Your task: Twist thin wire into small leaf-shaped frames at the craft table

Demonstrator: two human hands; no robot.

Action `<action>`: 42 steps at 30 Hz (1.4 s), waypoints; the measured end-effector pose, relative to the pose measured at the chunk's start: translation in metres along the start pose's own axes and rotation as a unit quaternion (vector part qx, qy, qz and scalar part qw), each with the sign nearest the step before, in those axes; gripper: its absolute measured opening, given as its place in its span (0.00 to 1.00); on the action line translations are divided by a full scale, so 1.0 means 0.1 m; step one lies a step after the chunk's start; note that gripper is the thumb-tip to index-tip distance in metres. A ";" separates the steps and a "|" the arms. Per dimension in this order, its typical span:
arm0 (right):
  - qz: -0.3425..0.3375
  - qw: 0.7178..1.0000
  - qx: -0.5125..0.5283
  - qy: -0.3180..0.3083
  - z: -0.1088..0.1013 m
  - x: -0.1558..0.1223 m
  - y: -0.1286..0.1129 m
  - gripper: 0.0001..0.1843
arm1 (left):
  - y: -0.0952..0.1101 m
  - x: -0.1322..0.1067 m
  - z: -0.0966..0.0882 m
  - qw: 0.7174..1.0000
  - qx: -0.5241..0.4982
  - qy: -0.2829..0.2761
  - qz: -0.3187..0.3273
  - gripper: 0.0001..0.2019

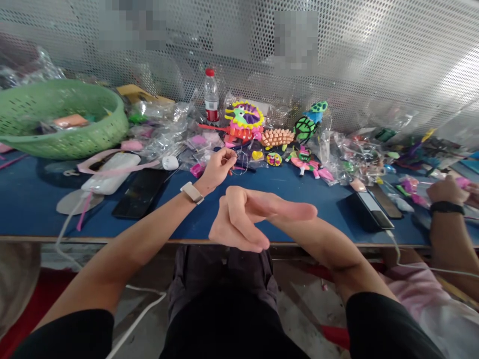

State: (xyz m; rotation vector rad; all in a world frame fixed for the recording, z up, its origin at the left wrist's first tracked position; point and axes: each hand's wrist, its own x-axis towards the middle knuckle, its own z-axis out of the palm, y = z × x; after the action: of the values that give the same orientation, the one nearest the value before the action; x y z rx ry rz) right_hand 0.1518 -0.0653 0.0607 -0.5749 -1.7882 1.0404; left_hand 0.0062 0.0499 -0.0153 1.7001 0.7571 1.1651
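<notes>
My left hand point(219, 169), wearing a watch with a light band point(192, 193), is over the table's back half, fingertips pinched together. What lies between them is too small to make out. Just right of those fingertips, a thin looped strand point(244, 164) shows; I cannot tell whether they hold it. Nearer the camera is my right hand point(249, 217), its thumb stretched out and its fingers partly bent, with nothing visible in it. Beyond the hands lie a yellow heart-shaped piece point(258, 155), a small yellow-and-pink figure point(274, 159) and a spiky tan clay figure point(277, 138).
A green basket point(112, 127) stands at left, near a white power bank point(114, 172) and a black phone point(140, 193). A red-capped bottle point(211, 99) stands at the back. Plastic bags point(348, 154) and a corded device point(368, 212) lie right, beside another person's hand point(447, 190).
</notes>
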 end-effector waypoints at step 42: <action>0.009 0.958 -0.223 0.180 -0.80 -0.18 0.91 0.17 | 0.21 -0.19 0.10 0.997 0.052 0.002 0.052 0.08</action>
State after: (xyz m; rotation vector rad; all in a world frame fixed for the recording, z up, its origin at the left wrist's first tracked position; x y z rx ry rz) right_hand 0.2261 0.0007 -0.0111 -0.9903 -1.6892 0.4928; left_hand 0.0086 0.0224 -0.0046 1.8431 0.7494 1.2181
